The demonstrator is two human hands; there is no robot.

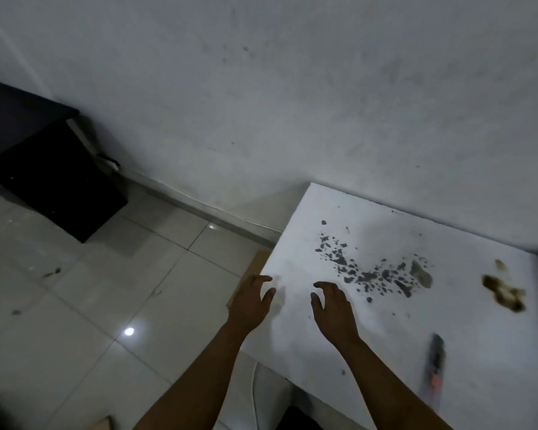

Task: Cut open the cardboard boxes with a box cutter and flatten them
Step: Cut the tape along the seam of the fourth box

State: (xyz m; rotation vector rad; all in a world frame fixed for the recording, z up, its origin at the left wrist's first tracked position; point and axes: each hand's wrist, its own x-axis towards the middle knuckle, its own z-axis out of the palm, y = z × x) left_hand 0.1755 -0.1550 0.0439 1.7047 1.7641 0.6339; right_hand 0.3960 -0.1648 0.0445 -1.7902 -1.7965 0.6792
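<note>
Cutter (434, 367), blurred, is lying on the white table (466, 330) at the near right, apart from both hands. Right hand (331, 307) is hovering over the table, fingers loosely spread and holding nothing. Left hand (251, 301) is reaching over the table's left edge, fingers also relaxed and empty. Cardboard (257, 263) is showing on the floor just beyond that edge. Farther away, dark specks (367, 271) and a brown stain (503, 293) are marking the tabletop.

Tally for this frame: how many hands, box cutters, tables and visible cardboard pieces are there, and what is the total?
Hands: 2, left hand and right hand, both holding nothing
Box cutter: 1, lying blurred on the table
White table: 1
Cardboard pieces: 2, one beside the table's left edge, one at the bottom edge
Total: 6
</note>
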